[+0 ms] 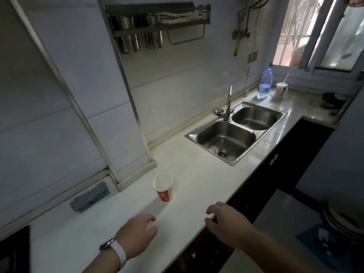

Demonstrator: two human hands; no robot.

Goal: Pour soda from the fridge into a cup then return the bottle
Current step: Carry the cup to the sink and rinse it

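White paper cup point(163, 187) stands upright mid-desk point(197, 174); left hand point(136, 236) and right hand point(226, 223) hover empty, fingers loosely curled, near its front edge.

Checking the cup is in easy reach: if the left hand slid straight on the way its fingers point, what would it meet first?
Probably nothing at first: the left hand points up and right over bare countertop, and the paper cup stands slightly left of that line. Depth is unclear, so it might graze the cup.
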